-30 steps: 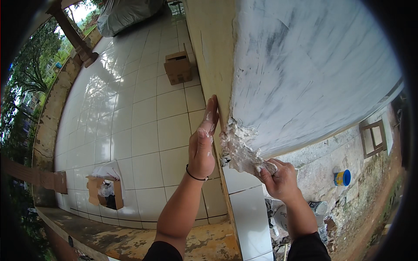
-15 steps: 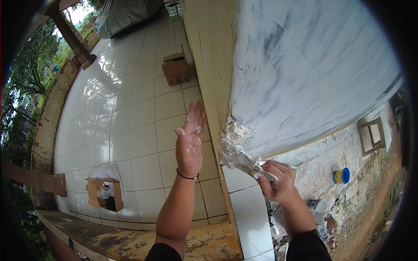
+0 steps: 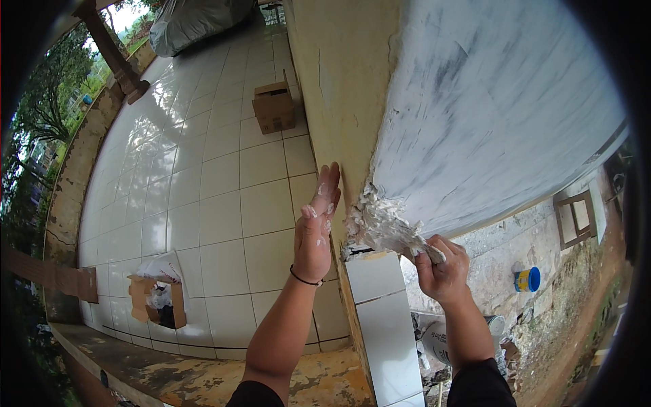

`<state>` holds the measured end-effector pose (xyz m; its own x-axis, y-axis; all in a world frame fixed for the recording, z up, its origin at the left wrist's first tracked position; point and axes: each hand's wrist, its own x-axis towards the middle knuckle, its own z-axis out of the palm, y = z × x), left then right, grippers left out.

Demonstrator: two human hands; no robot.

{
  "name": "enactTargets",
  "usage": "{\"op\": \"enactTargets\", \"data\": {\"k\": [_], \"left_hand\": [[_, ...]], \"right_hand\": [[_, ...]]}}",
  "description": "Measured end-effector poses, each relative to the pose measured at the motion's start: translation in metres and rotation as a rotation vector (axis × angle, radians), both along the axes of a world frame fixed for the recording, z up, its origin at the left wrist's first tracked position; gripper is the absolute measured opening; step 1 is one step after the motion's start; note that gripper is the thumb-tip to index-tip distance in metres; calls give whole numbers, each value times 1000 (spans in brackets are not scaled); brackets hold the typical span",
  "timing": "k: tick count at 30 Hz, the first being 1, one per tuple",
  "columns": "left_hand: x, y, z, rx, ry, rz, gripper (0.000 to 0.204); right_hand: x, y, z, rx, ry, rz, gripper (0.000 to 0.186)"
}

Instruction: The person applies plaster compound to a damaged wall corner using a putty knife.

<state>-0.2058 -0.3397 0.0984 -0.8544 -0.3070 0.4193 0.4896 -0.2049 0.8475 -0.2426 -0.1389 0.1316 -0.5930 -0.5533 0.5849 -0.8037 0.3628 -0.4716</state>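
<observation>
The flat hand tool (image 3: 435, 252) is so thickly coated in lumpy white-grey plaster (image 3: 388, 222) that its blade, shape and material cannot be made out. It is at the lower corner between the cracked yellow wall (image 3: 342, 88) and the streaky white-grey wall (image 3: 502, 122), clasped at its near end by the right hand (image 3: 444, 271), whose palm is hidden. The left hand (image 3: 317, 227), spotted with white, grips nothing; its fingers are extended along the yellow wall's edge, though contact cannot be told. The bulky grey-sheeted form (image 3: 196, 27) is cut off by the top edge, and the right forearm partly covers a white round container (image 3: 434, 339).

Half a second ago the left hand was apart from the wall, palm turned up over the white floor tiles (image 3: 224, 224); now it is turned edgeways beside the wall. The right hand and tool appear slightly farther right.

The open brown cardboard box (image 3: 179, 305) at lower left holds crumpled translucent plastic (image 3: 160, 296) and something dark. The farther brown cardboard box (image 3: 273, 117) has a raised flap; its contents are unclear, as are those of the small blue-and-yellow bucket (image 3: 527, 279).
</observation>
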Motion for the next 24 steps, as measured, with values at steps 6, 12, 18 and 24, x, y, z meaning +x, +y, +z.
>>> {"op": "enactTargets", "data": {"k": [6,12,18,24], "left_hand": [[2,2,-1,-54,6,-11,68],[3,3,-6,-90,28,-3,65],[2,7,-5,-47,36,0,66],[8,7,-4,26,40,-3,67]], "right_hand": [[6,9,-5,8,-12,-18,6],[9,20,-4,-5,21,15,6],[25,33,-6,-35,71,23,8],[26,22,1,-147,-7,-47,9]]}}
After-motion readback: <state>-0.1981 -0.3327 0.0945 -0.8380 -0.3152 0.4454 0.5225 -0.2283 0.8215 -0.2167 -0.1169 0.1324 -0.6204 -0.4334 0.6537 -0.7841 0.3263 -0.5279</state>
